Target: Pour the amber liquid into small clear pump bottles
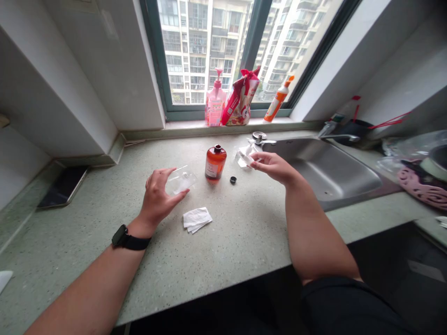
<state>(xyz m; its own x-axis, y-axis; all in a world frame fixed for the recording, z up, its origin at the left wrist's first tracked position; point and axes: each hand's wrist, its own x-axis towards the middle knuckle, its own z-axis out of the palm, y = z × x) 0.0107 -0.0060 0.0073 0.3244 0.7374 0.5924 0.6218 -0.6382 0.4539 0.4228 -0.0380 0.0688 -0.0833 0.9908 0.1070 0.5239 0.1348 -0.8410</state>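
Observation:
My left hand (158,195) wears a black watch and grips a clear flat plastic piece (182,179) by its edges, thumb below and fingers above. A small round feature shows near the middle of that piece. At the sink's left edge, the fingers of my right hand (274,166) are closed on a clear and white plastic part (246,155), whose exact kind I cannot make out. Between the hands stands an uncapped amber bottle (215,164) with a white label. Its small black cap (233,180) lies beside it. A folded white tissue (197,219) rests nearer to me.
A steel sink (335,170) with a tap (338,137) is at the right. On the windowsill stand a pink pump bottle (215,104), a red bag (241,100) and an orange-white bottle (278,101). A dark phone (63,187) lies at the left on the speckled counter (237,242).

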